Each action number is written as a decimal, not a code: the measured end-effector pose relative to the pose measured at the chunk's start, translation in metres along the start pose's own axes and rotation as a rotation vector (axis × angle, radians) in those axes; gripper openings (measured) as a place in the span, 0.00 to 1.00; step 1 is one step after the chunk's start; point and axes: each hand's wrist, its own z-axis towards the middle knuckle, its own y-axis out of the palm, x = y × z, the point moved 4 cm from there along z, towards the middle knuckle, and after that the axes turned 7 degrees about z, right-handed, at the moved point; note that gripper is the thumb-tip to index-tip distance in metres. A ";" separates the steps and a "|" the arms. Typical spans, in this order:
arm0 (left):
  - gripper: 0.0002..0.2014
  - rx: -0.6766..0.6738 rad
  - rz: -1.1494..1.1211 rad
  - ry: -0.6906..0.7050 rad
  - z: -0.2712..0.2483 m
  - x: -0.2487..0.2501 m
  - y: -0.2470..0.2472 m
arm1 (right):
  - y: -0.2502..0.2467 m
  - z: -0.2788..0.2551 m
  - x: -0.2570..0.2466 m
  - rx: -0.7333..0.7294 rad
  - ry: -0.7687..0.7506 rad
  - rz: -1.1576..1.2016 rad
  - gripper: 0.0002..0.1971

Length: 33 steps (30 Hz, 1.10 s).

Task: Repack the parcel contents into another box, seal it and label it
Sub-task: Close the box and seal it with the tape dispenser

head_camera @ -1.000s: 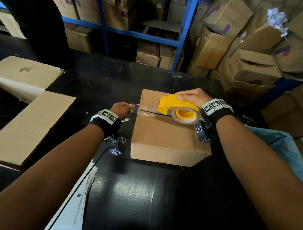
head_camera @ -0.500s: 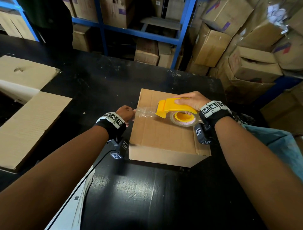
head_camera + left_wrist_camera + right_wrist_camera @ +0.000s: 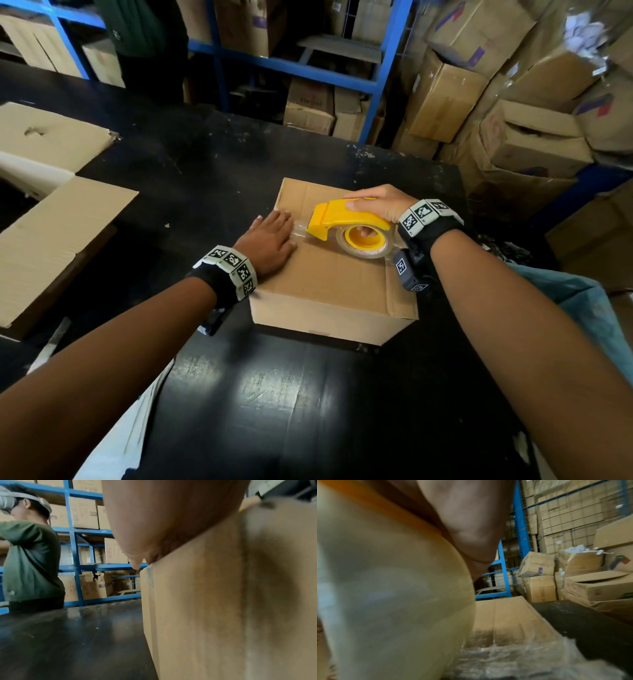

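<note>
A closed brown cardboard box [image 3: 329, 284] sits in the middle of the black table [image 3: 274, 394]. My right hand [image 3: 376, 205] grips a yellow tape dispenser [image 3: 346, 221] with a roll of clear tape [image 3: 364, 241] on the box's top, over the seam. A short strip of clear tape [image 3: 299, 229] runs from the dispenser to the box's left edge. My left hand [image 3: 270, 240] lies flat with straight fingers on that strip at the left edge. In the left wrist view the palm [image 3: 163, 520] presses on the box [image 3: 223, 601]. The right wrist view shows the tape roll [image 3: 393, 588] up close.
Flattened cardboard [image 3: 51, 240] and an open box [image 3: 41, 144] lie on the table's left. White sheets [image 3: 113, 438] hang at the near left edge, a blue bag [image 3: 582, 301] at the right. Blue shelving [image 3: 301, 68] and stacked boxes [image 3: 513, 102] stand behind; a person in green [image 3: 30, 563] works beyond the table.
My left hand let go of the pinched tape end at the box's side and now lies flat on the tape on top. The dispenser stays near the seam.
</note>
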 end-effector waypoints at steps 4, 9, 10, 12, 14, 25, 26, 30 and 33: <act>0.29 0.065 0.183 -0.072 -0.006 0.017 0.002 | 0.005 0.000 -0.003 -0.076 -0.053 -0.015 0.17; 0.32 0.025 0.132 -0.067 -0.007 0.023 0.006 | 0.004 0.004 -0.003 -0.080 -0.121 -0.080 0.15; 0.33 0.028 0.147 -0.063 -0.008 0.023 0.005 | 0.004 0.004 -0.003 -0.085 -0.129 -0.082 0.15; 0.34 0.067 0.167 -0.057 -0.011 0.025 0.004 | 0.003 0.003 -0.003 -0.094 -0.141 -0.079 0.15; 0.40 0.077 0.156 -0.050 -0.015 0.027 0.004 | 0.002 0.003 -0.004 -0.099 -0.151 -0.086 0.14; 0.42 0.009 0.125 -0.073 -0.021 0.026 0.003 | -0.005 -0.002 -0.008 -0.091 -0.213 -0.202 0.12; 0.40 0.003 0.127 -0.079 -0.020 0.026 0.003 | -0.010 -0.005 -0.007 -0.087 -0.215 -0.225 0.12; 0.37 -0.005 0.127 -0.086 -0.021 0.028 0.003 | -0.042 -0.022 0.009 -0.063 -0.163 -0.192 0.13; 0.33 -0.015 0.104 -0.094 -0.022 0.029 0.001 | -0.058 -0.032 0.020 -0.056 -0.144 -0.149 0.13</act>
